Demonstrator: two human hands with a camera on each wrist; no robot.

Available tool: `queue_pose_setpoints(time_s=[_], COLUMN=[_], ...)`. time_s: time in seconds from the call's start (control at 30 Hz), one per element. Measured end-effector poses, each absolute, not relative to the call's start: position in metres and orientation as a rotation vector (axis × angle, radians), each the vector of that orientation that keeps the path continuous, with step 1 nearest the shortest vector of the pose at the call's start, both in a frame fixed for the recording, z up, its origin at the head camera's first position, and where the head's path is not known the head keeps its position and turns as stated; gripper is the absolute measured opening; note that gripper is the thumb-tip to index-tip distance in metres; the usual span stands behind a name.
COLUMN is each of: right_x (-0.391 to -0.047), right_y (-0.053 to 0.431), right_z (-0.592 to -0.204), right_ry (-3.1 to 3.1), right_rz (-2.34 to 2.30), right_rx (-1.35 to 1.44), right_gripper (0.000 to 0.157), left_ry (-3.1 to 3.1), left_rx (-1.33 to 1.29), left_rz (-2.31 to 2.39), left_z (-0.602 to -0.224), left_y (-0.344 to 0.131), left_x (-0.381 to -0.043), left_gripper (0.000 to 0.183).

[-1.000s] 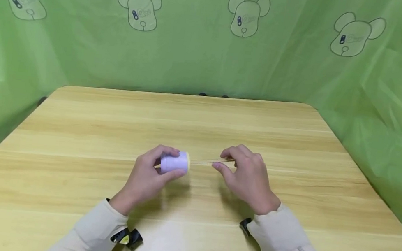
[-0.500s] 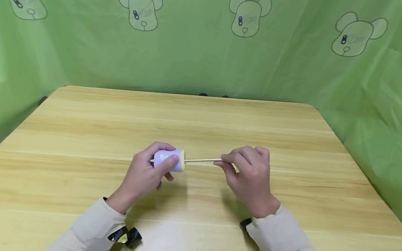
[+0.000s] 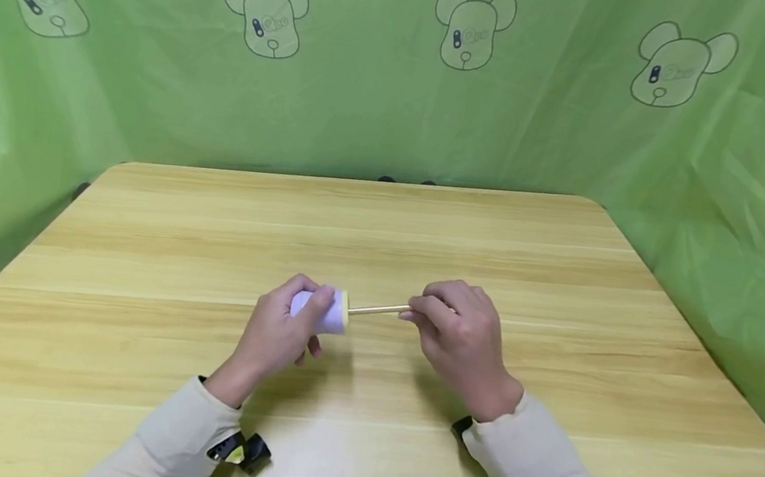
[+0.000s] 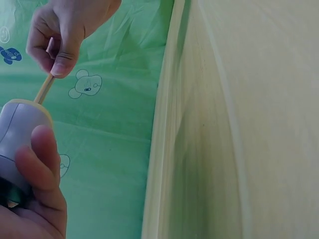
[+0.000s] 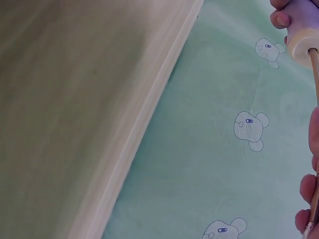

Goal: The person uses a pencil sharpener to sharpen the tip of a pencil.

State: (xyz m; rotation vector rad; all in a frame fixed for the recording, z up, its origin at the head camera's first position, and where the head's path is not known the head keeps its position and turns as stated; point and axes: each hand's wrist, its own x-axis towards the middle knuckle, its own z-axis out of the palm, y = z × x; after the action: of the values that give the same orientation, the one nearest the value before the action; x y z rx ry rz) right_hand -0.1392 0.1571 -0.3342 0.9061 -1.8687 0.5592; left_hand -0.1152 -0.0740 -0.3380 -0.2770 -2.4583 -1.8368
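Observation:
A lavender cylinder (image 3: 335,320) with a cream-yellow end lies sideways in my left hand (image 3: 275,330), held above the table with the thumb across its near side. From the hole in that end runs a thin wooden stick (image 3: 377,310), pinched between thumb and fingers of my right hand (image 3: 464,341). In the right wrist view the cream end (image 5: 302,47) faces the camera, with the stick entering its centre. Further down, the stick passes along the right fingers (image 5: 307,187) and shows a whitish end piece. The left wrist view has the cylinder (image 4: 21,127) partly covered by fingers.
Both hands are over the middle of a wood-grain table (image 3: 383,231). Green sheeting (image 3: 362,110) with bear-head drawings hangs behind and along both sides. A black wrist device (image 3: 248,453) sits at the left cuff, another at the right cuff (image 3: 461,428).
The blurred stick has become sharply visible. My left thumb has come across the cylinder, which has shifted slightly left. The right hand has moved a little left along the stick, nearer the cylinder.

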Motion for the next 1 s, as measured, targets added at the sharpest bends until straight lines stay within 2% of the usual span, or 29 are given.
queue_pose_setpoints(time_s=[0.4, 0.57, 0.63, 0.87, 1.0], right_x=[-0.139, -0.134, -0.132, -0.132, -0.134], right_y=[0.16, 0.165, 0.168, 0.182, 0.181], right_z=[-0.337, -0.333, -0.327, -0.306, -0.31], right_ry=[-1.971, -2.2, -2.369, -3.001, -2.926], right_rz=[0.496, 0.566, 0.64, 1.04, 1.072], right_rx=[0.946, 0.953, 0.95, 0.831, 0.778], right_gripper=[0.047, 0.021, 0.015, 0.018, 0.007], left_ry=[-2.463, -2.467, -2.475, -2.496, -2.459], left_rx=[-0.304, -0.394, -0.443, -0.624, -0.573], left_rz=[-1.917, -1.89, -1.856, -1.614, -1.588], left_z=[-0.341, -0.342, -0.343, -0.347, -0.347], left_y=[-0.075, -0.075, -0.075, -0.071, -0.07], left_x=[-0.117, -0.117, -0.117, -0.115, -0.114], left_gripper=[0.026, 0.026, 0.029, 0.037, 0.035])
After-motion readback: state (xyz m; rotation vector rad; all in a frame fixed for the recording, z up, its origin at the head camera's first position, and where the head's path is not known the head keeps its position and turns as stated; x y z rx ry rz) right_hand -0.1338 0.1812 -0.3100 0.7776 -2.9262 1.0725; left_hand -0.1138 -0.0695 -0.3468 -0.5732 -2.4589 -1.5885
